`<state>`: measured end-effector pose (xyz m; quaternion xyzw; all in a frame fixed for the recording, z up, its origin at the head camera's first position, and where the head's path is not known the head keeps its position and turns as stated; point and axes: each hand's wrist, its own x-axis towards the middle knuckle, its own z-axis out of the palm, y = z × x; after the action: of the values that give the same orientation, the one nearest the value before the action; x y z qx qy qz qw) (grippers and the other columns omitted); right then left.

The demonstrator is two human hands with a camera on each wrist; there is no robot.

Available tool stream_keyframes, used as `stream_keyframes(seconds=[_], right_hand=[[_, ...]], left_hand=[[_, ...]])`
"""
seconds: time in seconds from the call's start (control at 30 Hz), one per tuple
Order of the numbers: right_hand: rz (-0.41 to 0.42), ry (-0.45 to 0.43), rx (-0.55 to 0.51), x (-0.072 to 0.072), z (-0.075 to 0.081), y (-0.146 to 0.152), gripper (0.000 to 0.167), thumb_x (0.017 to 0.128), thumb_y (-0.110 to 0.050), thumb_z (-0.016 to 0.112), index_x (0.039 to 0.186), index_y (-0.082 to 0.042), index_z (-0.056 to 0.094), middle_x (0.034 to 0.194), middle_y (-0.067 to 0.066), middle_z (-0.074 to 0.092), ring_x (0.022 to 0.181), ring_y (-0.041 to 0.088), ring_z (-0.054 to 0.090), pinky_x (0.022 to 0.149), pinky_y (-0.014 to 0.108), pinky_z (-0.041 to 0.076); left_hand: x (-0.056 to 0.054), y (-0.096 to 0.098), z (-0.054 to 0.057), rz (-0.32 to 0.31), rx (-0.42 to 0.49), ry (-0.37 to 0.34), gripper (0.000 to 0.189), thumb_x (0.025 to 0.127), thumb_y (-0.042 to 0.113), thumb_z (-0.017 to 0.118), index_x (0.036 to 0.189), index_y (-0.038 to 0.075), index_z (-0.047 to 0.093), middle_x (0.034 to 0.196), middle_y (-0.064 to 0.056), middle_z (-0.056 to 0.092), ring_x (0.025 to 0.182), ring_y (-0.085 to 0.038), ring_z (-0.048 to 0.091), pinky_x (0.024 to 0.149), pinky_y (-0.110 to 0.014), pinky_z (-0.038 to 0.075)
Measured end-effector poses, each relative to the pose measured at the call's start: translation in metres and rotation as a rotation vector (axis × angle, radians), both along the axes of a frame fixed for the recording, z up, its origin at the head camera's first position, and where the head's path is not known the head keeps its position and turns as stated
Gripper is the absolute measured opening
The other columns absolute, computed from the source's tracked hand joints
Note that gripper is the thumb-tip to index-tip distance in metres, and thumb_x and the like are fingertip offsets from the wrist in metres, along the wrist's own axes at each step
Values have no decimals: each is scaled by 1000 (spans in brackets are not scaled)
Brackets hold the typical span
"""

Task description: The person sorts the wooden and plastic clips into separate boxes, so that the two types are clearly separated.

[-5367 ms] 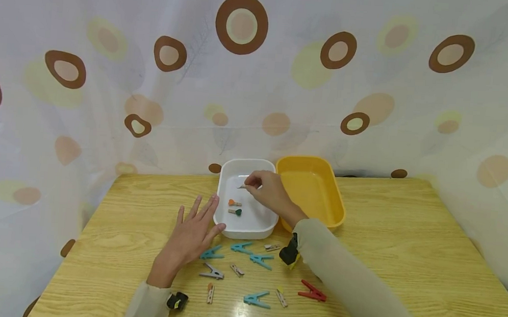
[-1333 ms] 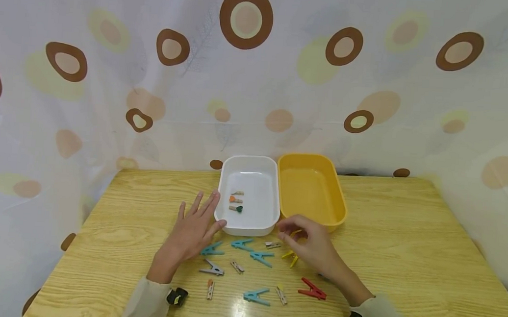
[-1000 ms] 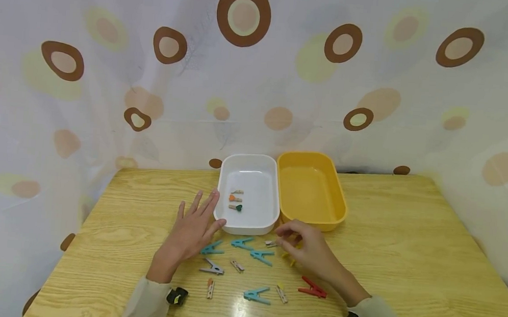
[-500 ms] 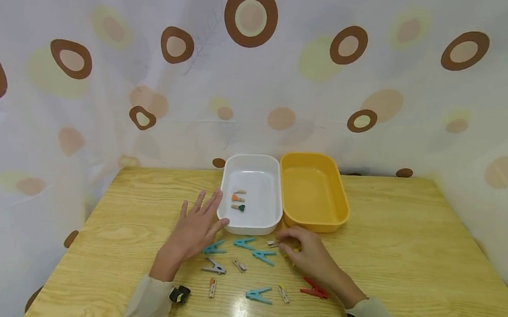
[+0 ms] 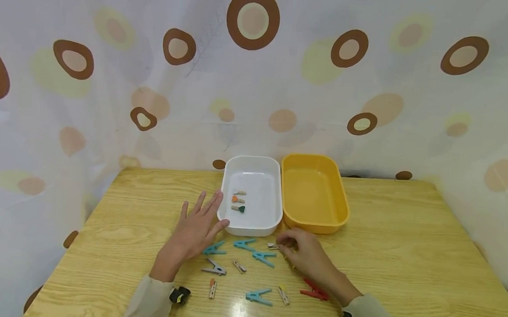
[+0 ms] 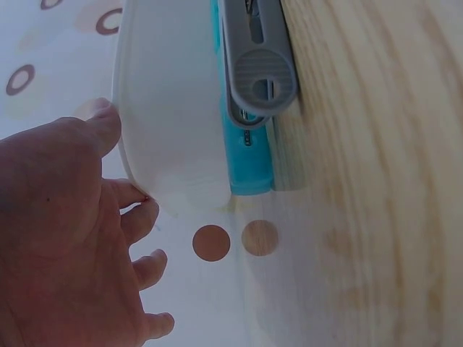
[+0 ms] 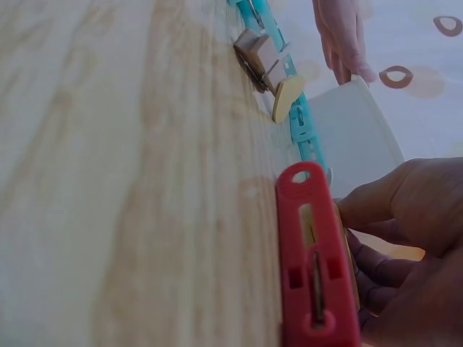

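Note:
My left hand lies with fingers spread, its fingertips and thumb touching the left rim of the white tray; the left wrist view shows this hand at the tray's edge. Inside that tray sit three small wooden clothespins, one with an orange heart, one with a green heart. My right hand has thumb and forefinger pinched at the right end of a wooden clothespin in front of the trays. A red plastic clothespin partly hides those fingertips in the right wrist view.
A yellow tray adjoins the white one. Several blue clothespins, a grey clothespin and several wooden ones are scattered on the table. A yellow clothespin lies mostly hidden under my right hand.
Earlier my right hand put a wooden clothespin in the white tray, then came back toward the front. Its fingers have since lowered and closed at another wooden clothespin. My left hand stays put.

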<state>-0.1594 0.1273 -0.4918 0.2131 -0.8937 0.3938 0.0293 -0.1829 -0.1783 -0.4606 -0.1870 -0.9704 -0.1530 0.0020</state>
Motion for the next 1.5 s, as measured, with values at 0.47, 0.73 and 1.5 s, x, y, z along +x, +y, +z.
stream_keyframes(seconds=[0.47,0.73,1.5], right_hand=[[20,-30,-8,0,1,0,12,89,5,75,92,-7,75,86,-2,68,77,8,62,68,26,55],[0,-45,-6,4,3,0,15,90,5,74,93,-9,75,90,-3,69,79,8,61,69,26,54],[12,8,-39,10,19,10,13,91,0,76,98,-11,75,97,-2,70,84,11,63,73,32,56]], left_hand=[[1,1,-2,0,27,13,74,109,53,39,166,13,14,168,-8,20,157,-36,8,118,-70,4],[2,1,-4,-4,45,15,74,109,53,38,166,13,15,168,-9,22,157,-35,7,118,-71,4],[-2,-1,-7,-6,65,30,73,109,53,38,166,13,13,167,-9,23,157,-36,9,119,-70,4]])
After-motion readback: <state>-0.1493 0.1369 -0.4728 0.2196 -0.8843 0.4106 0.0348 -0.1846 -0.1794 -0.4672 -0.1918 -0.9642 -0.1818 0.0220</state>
